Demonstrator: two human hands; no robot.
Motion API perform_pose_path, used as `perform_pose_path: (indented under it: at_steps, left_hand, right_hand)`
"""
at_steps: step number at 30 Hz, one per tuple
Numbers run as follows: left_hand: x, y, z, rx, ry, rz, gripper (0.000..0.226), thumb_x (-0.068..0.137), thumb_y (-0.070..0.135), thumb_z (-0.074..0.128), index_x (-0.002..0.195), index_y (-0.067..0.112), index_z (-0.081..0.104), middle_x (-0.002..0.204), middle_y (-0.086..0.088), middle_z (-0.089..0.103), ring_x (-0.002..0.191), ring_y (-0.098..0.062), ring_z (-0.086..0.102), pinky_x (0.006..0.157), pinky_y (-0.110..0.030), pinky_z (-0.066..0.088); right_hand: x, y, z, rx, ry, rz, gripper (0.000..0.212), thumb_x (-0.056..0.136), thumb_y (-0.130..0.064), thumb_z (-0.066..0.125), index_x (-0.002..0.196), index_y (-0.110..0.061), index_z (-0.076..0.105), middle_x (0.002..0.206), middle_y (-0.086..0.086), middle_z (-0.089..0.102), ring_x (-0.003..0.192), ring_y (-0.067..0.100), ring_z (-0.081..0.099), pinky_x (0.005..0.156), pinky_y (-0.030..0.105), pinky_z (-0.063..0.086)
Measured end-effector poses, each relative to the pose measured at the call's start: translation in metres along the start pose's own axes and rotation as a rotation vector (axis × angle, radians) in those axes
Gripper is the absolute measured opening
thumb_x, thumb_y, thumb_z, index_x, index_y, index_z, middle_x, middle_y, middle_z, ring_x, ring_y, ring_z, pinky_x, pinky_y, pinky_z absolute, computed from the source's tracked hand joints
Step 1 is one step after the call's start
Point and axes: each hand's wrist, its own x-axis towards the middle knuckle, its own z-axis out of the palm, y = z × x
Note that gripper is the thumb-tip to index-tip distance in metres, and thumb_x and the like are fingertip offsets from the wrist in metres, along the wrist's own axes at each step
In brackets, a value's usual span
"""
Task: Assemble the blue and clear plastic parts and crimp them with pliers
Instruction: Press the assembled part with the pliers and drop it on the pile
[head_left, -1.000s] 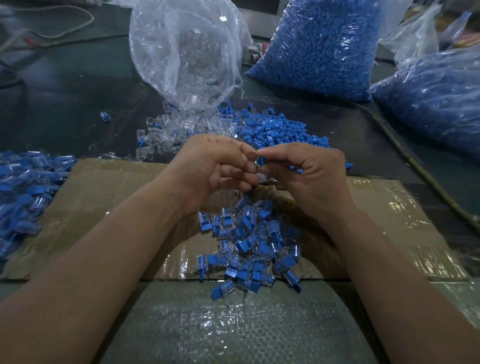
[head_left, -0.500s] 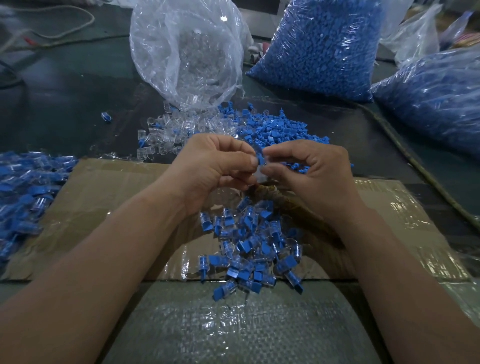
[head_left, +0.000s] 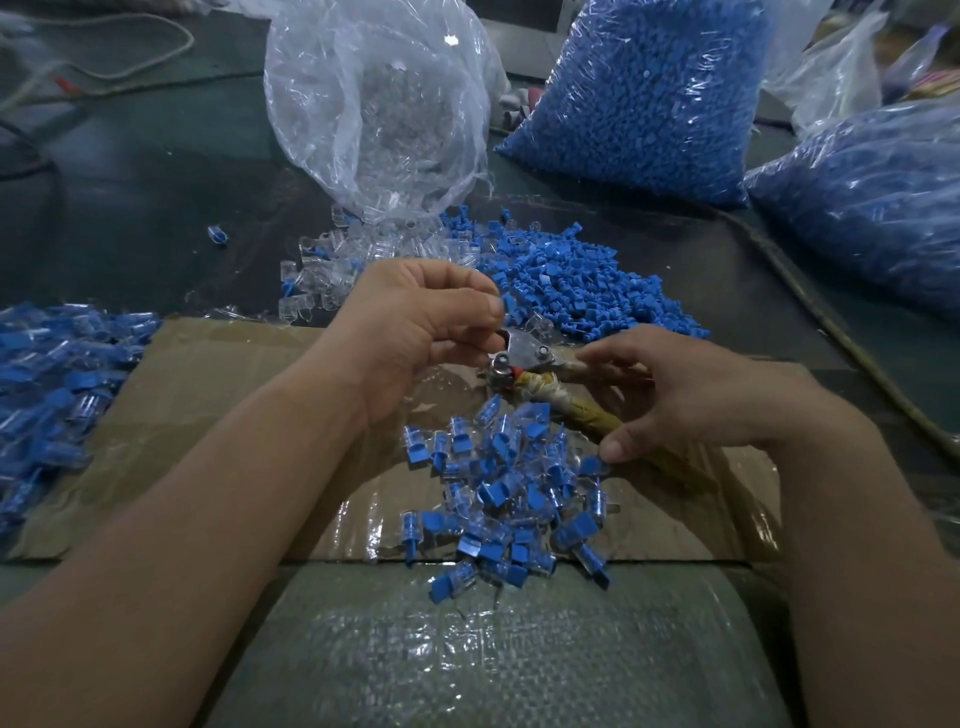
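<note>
My left hand (head_left: 426, 322) is curled and pinches a small blue and clear part (head_left: 508, 306) between thumb and forefinger, just above the metal head of the pliers (head_left: 519, 358). The pliers lie on the cardboard (head_left: 208, 395), their tape-wrapped handles pointing right. My right hand (head_left: 675, 400) curls over those handles, fingers on the upper one and thumb beside the lower one. A heap of joined blue and clear parts (head_left: 498, 488) lies just below the pliers. Loose blue parts (head_left: 576, 280) and loose clear parts (head_left: 332, 265) are piled behind my hands.
An open clear bag (head_left: 384, 104) spills clear parts at the back. Two full bags of blue parts stand at the back (head_left: 639, 93) and right (head_left: 872, 208). More joined parts (head_left: 47, 374) cover the left edge. A cable (head_left: 810, 312) runs along the right.
My hands have parted. The left keeps the small part, while the right has dropped down and right onto the pliers' handles, uncovering the pliers' head.
</note>
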Motion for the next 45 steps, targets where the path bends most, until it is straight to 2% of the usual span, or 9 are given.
perform_pose_path:
  at_steps: [5, 10, 14, 21, 26, 32, 35, 40, 45]
  left_hand:
    - [0.001, 0.0, -0.001, 0.013, -0.015, -0.006, 0.015, 0.056, 0.009, 0.066, 0.07, 0.006, 0.061, 0.057, -0.002, 0.065, 0.051, -0.013, 0.063, 0.048, -0.018, 0.051]
    - [0.001, 0.0, -0.001, 0.017, -0.02, -0.004, 0.016, 0.056, 0.008, 0.065, 0.071, 0.005, 0.06, 0.056, -0.002, 0.065, 0.05, -0.012, 0.062, 0.048, -0.017, 0.051]
    - [0.002, 0.0, -0.001, -0.007, -0.017, 0.002, 0.017, 0.057, 0.007, 0.065, 0.072, 0.004, 0.06, 0.056, -0.003, 0.065, 0.05, -0.012, 0.063, 0.048, -0.017, 0.051]
    - [0.004, -0.002, -0.003, -0.027, 0.031, 0.062, 0.017, 0.058, 0.01, 0.064, 0.074, 0.005, 0.059, 0.057, -0.001, 0.065, 0.053, -0.012, 0.064, 0.05, -0.018, 0.052]
    - [0.005, -0.003, -0.006, -0.017, 0.146, 0.151, 0.009, 0.076, 0.0, 0.061, 0.075, 0.009, 0.058, 0.058, 0.003, 0.065, 0.055, -0.011, 0.064, 0.051, -0.018, 0.051]
    - [0.003, -0.005, 0.0, 0.051, 0.181, 0.205, 0.016, 0.081, -0.004, 0.058, 0.075, 0.01, 0.058, 0.059, 0.004, 0.065, 0.058, -0.009, 0.064, 0.053, -0.018, 0.052]
    - [0.002, -0.005, 0.002, 0.061, 0.186, 0.218, 0.018, 0.082, -0.005, 0.058, 0.074, 0.01, 0.058, 0.06, 0.004, 0.064, 0.058, -0.008, 0.063, 0.055, -0.019, 0.052]
    - [0.001, -0.006, 0.004, 0.082, 0.203, 0.24, 0.019, 0.083, -0.005, 0.058, 0.074, 0.012, 0.058, 0.064, 0.003, 0.065, 0.06, -0.009, 0.063, 0.056, -0.019, 0.052]
    - [0.002, -0.007, 0.003, 0.089, 0.222, 0.258, 0.02, 0.083, -0.004, 0.058, 0.074, 0.013, 0.059, 0.062, 0.004, 0.065, 0.06, -0.008, 0.064, 0.055, -0.019, 0.052]
  right_hand:
    - [0.001, -0.001, 0.001, -0.027, 0.084, -0.018, 0.073, 0.056, -0.04, 0.083, 0.122, -0.037, 0.05, 0.102, -0.021, 0.044, 0.09, -0.003, 0.044, 0.066, 0.012, 0.033]
    - [0.007, -0.009, 0.005, -0.126, 0.173, -0.031, 0.038, 0.066, -0.03, 0.074, 0.096, -0.038, 0.052, 0.087, -0.019, 0.048, 0.08, 0.001, 0.046, 0.063, 0.019, 0.036]
    - [0.015, -0.011, 0.009, -0.276, 0.239, -0.06, 0.018, 0.075, -0.018, 0.065, 0.085, -0.028, 0.054, 0.079, -0.01, 0.049, 0.075, 0.008, 0.047, 0.056, 0.022, 0.031]
    - [0.019, -0.006, 0.015, -0.285, 0.32, -0.035, 0.017, 0.079, -0.017, 0.059, 0.087, -0.028, 0.05, 0.082, -0.01, 0.042, 0.079, 0.011, 0.042, 0.058, 0.025, 0.031]
    - [0.017, -0.004, 0.014, -0.234, 0.484, -0.006, 0.018, 0.081, -0.019, 0.06, 0.093, -0.024, 0.048, 0.088, -0.005, 0.042, 0.08, 0.013, 0.04, 0.065, 0.028, 0.029]
    - [0.015, -0.011, 0.02, -0.027, 0.635, -0.091, 0.015, 0.088, -0.032, 0.054, 0.086, -0.028, 0.039, 0.074, -0.012, 0.044, 0.065, 0.004, 0.04, 0.053, 0.024, 0.026]
    - [0.013, -0.018, 0.024, 0.044, 0.642, -0.16, 0.016, 0.086, -0.031, 0.054, 0.089, -0.03, 0.038, 0.077, -0.014, 0.044, 0.068, 0.002, 0.043, 0.055, 0.026, 0.029]
    - [0.014, -0.023, 0.027, 0.033, 0.572, -0.207, 0.017, 0.083, -0.03, 0.053, 0.095, -0.027, 0.041, 0.085, -0.01, 0.043, 0.073, 0.01, 0.042, 0.06, 0.024, 0.03]
    - [0.014, -0.023, 0.027, 0.041, 0.524, -0.22, 0.018, 0.086, -0.026, 0.057, 0.096, -0.027, 0.042, 0.084, -0.015, 0.041, 0.075, 0.002, 0.042, 0.062, 0.018, 0.031]
